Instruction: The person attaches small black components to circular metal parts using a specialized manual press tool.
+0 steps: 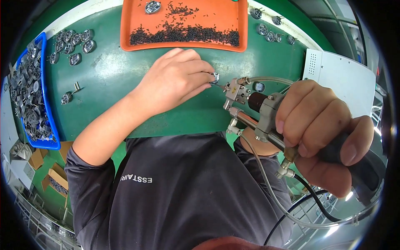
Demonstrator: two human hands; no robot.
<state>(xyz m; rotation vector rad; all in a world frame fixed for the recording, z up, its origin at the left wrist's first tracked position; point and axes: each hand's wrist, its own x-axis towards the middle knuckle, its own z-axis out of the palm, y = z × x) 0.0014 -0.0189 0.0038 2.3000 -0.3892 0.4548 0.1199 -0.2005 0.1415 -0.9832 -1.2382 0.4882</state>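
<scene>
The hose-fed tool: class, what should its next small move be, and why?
Probably bring the tool squarely onto the small metal part: the left hand pinches that part, while the right hand aims the tool's thin tip at it; contact is unclear.

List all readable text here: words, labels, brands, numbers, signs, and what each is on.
Shirt: one short line of white lettering on the chest; wording not copied here.
Hand tool in the right hand: no readable text.
Small part in the left hand: any marking too small to read.
White panel, right: dot grid, no readable text.
Orange tray, blue bin: none readable.
</scene>
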